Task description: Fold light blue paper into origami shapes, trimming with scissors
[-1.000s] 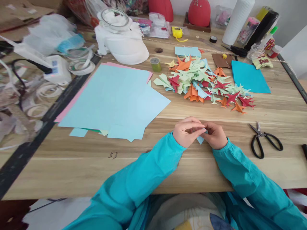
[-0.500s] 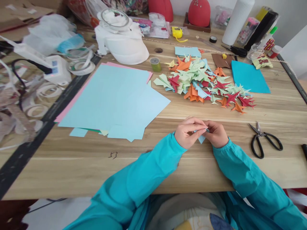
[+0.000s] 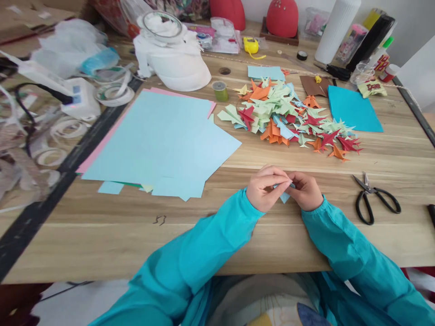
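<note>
A small piece of light blue folded paper (image 3: pixel 284 197) is pinched between my two hands above the table, its lower tip pointing down. My left hand (image 3: pixel 268 186) is closed on its left side, thumb and fingertips pressed together. Closed on the right side of the same paper is my right hand (image 3: pixel 305 190). The fingers hide most of the paper, so its folds cannot be made out. Beyond the hands lies a heap of folded paper planes (image 3: pixel 278 106) in pale green, orange, red and blue.
Black-handled scissors (image 3: pixel 369 194) lie open to the right. Large light blue sheets (image 3: pixel 159 136) spread over pink ones at left. A turquoise sheet (image 3: pixel 355 108), a green thread spool (image 3: pixel 220 91), a yellow tape measure (image 3: pixel 251 45) and a white cap (image 3: pixel 180 68) stand farther back.
Both hands keep their pinch on the blue paper. The fingertips have shifted very slightly and the right fingers have moved a little apart from the left ones.
</note>
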The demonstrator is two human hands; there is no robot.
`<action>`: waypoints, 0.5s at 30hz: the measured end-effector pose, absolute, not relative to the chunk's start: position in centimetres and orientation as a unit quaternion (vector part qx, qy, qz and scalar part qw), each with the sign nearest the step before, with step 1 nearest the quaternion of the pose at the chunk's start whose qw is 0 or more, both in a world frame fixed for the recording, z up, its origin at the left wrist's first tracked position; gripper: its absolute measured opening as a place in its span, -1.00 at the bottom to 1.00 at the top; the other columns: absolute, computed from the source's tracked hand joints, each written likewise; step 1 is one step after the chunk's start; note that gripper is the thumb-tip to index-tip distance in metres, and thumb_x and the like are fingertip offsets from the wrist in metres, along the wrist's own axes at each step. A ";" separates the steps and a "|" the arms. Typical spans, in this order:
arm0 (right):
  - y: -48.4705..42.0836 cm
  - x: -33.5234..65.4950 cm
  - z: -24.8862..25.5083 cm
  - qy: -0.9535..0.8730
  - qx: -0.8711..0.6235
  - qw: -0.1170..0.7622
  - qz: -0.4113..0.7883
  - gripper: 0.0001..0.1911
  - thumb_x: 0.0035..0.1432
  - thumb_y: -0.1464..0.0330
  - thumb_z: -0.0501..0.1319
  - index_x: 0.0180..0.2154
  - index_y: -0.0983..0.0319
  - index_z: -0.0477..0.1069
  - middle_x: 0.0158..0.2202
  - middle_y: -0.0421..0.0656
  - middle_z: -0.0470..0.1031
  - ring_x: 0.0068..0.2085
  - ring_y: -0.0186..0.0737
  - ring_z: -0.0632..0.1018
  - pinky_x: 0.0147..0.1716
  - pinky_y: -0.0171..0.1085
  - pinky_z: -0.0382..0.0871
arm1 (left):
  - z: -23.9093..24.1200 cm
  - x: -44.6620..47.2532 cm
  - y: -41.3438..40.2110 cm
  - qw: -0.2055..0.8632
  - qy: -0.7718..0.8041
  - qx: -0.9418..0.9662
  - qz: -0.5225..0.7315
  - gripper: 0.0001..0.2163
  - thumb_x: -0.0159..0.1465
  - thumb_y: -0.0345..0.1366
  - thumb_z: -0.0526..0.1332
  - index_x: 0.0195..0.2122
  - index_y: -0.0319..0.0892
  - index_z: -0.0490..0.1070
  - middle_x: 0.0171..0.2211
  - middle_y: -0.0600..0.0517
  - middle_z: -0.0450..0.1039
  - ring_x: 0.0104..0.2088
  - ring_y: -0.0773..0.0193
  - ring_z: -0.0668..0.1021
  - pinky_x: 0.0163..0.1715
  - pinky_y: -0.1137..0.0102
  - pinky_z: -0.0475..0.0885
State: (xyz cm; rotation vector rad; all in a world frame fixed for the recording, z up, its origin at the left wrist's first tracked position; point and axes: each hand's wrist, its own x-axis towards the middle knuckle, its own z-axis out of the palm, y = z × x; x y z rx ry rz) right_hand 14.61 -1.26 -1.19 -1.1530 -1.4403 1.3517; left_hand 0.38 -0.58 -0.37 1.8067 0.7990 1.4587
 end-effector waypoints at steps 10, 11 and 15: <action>-1.5 14.5 -1.6 -0.587 -0.483 0.393 0.517 -0.74 -0.17 0.23 0.32 -0.49 0.25 0.34 -0.57 -0.24 0.35 -0.52 -0.35 0.37 -0.50 -0.31 0.28 | -0.7 0.4 -0.6 0.339 0.347 0.679 0.552 -0.85 0.10 -0.36 0.19 -0.60 -0.24 0.38 -0.60 0.05 0.31 -0.51 0.37 0.36 -0.49 0.42 0.30; -1.4 14.5 -1.6 -0.578 -0.482 0.397 0.526 -0.73 -0.18 0.22 0.33 -0.48 0.25 0.34 -0.56 -0.23 0.37 -0.51 -0.35 0.39 -0.49 -0.31 0.29 | -0.7 0.3 -0.6 0.345 0.346 0.676 0.552 -0.86 0.12 -0.36 0.18 -0.56 -0.24 0.41 -0.56 0.03 0.34 -0.49 0.36 0.38 -0.48 0.41 0.32; -1.3 14.5 -1.5 -0.543 -0.483 0.412 0.549 -0.70 -0.21 0.22 0.34 -0.45 0.25 0.35 -0.50 -0.21 0.43 -0.46 -0.33 0.44 -0.45 -0.30 0.34 | -0.3 0.0 -0.7 0.352 0.332 0.676 0.555 -0.82 0.21 -0.36 0.06 -0.33 -0.24 0.45 -0.36 -0.07 0.40 -0.32 0.30 0.45 -0.33 0.36 0.38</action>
